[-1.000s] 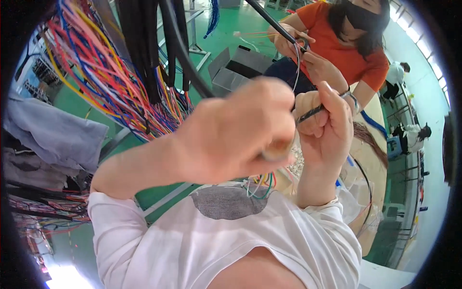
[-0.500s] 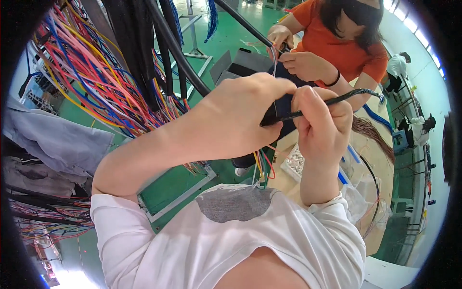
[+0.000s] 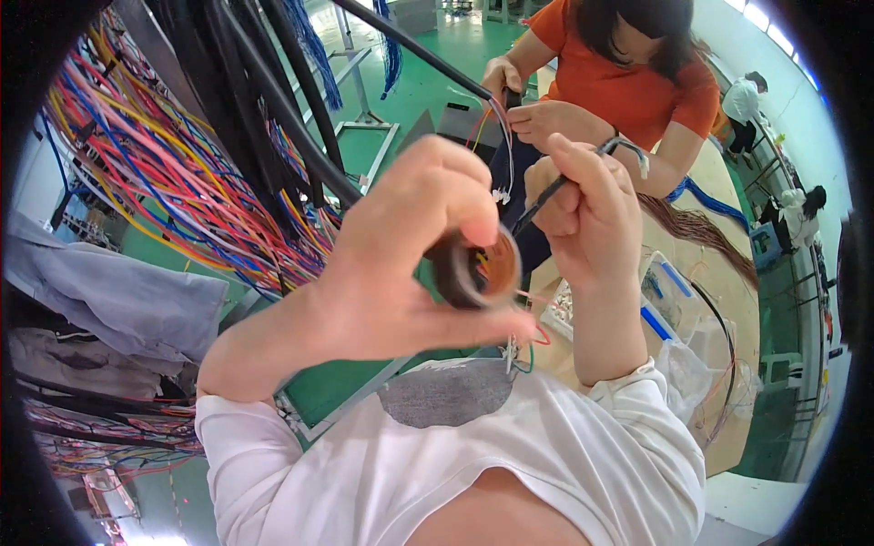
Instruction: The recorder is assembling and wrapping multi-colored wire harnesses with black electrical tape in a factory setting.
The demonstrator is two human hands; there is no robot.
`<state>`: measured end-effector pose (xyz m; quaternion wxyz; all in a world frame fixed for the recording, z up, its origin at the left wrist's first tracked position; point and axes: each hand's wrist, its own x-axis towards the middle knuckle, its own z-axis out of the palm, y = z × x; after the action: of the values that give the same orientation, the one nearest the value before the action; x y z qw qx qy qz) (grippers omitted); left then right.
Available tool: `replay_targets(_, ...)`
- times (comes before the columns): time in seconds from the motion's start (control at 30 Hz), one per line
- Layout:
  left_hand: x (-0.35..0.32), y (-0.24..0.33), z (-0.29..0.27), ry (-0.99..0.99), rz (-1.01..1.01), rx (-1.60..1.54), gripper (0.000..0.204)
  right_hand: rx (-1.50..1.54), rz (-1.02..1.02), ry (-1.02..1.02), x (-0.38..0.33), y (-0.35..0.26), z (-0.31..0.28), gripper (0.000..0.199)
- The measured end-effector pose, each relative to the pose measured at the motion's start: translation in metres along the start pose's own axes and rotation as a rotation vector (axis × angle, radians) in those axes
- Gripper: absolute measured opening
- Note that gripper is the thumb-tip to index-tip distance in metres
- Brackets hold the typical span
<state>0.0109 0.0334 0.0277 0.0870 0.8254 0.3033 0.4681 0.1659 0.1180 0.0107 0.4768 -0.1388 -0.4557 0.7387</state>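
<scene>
My left hand (image 3: 391, 246) is curled round a roll of black tape (image 3: 503, 264), its brown core turned to view. Thumb and fingers grip the roll from both sides; the hand is slightly blurred. To the right, my right hand (image 3: 592, 214) pinches a thin cable wrapped in black tape (image 3: 543, 198). The cable's bent free end (image 3: 628, 146) sticks out beyond the fingers, with a pale tip. A dark strip runs from the cable toward the roll; whether it is tape or cable I cannot tell. Loose coloured wires (image 3: 528, 348) hang below the roll, close to my shirt.
A co-worker in an orange top (image 3: 619, 77) sits opposite, holding a black cable's wire ends (image 3: 501, 123). Thick bundles of coloured wires (image 3: 173, 173) and black cables fill the left. On the table (image 3: 701, 237) at right lie brown wires (image 3: 706, 238) and a plastic bag (image 3: 683, 373).
My left hand has drawn away from my right, moving left and downward and turning, so the tape roll now shows. My right hand still pinches the cable, slightly shifted.
</scene>
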Motion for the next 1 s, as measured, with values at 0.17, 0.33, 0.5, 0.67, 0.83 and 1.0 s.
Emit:
replay_targets(0.17, -0.001, 0.007, 0.000, -0.067, -0.398, -0.303, 0.031, -0.086, -0.009, 0.069, -0.001, -0.002, 0.000, 0.030)
replay_targets(0.33, 0.013, 0.001, -0.003, -0.263, -0.570, -0.099, 0.016, -0.508, -0.051, 0.060, -0.009, -0.004, 0.007, 0.032)
replay_targets(0.5, 0.016, 0.004, 0.006, -0.145, -0.575, 0.000, 0.010, -0.397, -0.193, -0.083, -0.011, 0.006, 0.001, 0.027)
replay_targets(0.67, 0.006, -0.012, 0.005, 0.026, -0.460, 0.178, 0.011, -0.691, -0.435, -0.186, -0.018, 0.042, -0.002, 0.015)
replay_targets(0.83, -0.003, -0.008, 0.005, 0.081, -0.486, 0.140, 0.008, -0.523, -0.236, -0.273, -0.019, 0.038, -0.005, 0.023)
replay_targets(1.0, -0.011, 0.004, 0.003, -0.040, -0.280, 0.306, 0.013, -1.161, -0.524, -0.466, -0.019, 0.028, -0.004, 0.013)
